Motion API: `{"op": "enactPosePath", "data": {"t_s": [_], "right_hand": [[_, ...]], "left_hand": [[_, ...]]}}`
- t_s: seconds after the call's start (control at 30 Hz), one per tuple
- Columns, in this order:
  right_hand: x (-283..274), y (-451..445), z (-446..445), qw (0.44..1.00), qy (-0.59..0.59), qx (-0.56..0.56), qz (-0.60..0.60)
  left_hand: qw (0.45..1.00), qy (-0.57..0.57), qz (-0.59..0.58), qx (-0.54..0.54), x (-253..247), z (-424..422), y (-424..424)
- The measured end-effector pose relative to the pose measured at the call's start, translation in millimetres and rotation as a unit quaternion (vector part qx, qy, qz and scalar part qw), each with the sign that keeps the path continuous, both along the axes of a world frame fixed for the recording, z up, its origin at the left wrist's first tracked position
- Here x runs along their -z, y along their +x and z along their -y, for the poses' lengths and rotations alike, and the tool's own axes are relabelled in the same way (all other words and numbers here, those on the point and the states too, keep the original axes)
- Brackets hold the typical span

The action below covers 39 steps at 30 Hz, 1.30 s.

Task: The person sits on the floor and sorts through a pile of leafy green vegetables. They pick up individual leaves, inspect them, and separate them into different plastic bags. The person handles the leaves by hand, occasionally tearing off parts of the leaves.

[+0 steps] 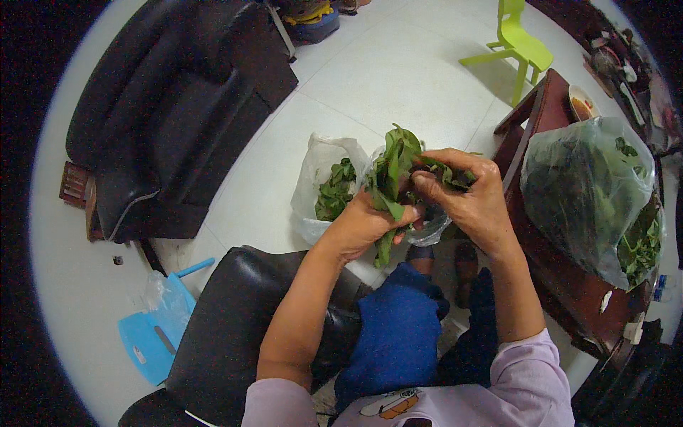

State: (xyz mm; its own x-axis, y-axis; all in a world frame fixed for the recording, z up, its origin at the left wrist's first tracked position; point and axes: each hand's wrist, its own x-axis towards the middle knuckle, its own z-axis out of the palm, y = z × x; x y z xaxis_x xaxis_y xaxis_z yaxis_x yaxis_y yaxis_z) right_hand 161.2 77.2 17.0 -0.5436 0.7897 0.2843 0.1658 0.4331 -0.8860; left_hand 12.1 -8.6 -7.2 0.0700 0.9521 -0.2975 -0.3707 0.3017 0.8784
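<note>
A bunch of green leaves [392, 171] is gripped in my left hand [368, 224], with one leaf hanging below the fist. My right hand [469, 197] pinches leafy sprigs [453, 176] beside the bunch, its thumb and fingers close together. Below the hands a translucent plastic bag [307, 200] stands open on the floor, with loose green leaves [336, 192] inside it. More clear plastic [432, 230] shows under my right hand, partly hidden by both hands and the bunch.
On the dark wooden table [579, 267] to the right sits a large plastic bag of greens [581, 187]; a plate [581, 102] lies behind it. A black sofa [160, 117] stands left. A lime-green chair [520, 45] is at the back, a blue plastic chair [147, 341] at lower left.
</note>
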Motion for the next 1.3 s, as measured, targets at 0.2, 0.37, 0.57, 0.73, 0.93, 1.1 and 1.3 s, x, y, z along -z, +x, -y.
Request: {"op": "enactPosePath", "data": {"t_s": [0.2,0.37,0.57,0.73,0.93,1.1,1.3], "right_hand": [[-11,6,-1,0.977,-0.178,0.094,-0.075],[-3,2,1,0.935,-0.292,0.117,-0.165],[5,-11,16,0.952,-0.264,0.098,-0.117],[8,-11,14,0.918,-0.352,0.081,-0.166],[1,-11,13,0.876,-0.426,0.072,-0.213],[-5,-8,15,0.840,-0.486,0.050,-0.235],[8,-8,13,0.854,-0.451,0.035,-0.256]], "left_hand": [[0.997,0.016,0.048,-0.063,-4,-5,-4],[0.975,0.084,0.086,-0.185,3,-9,-5],[0.980,0.067,0.039,-0.181,5,-6,2],[0.984,0.050,0.031,-0.165,8,-4,-3],[0.977,0.057,0.081,-0.188,-3,-4,0],[0.979,0.084,0.087,-0.165,-4,-3,-1],[0.983,0.053,0.057,-0.168,-3,-3,-2]]}}
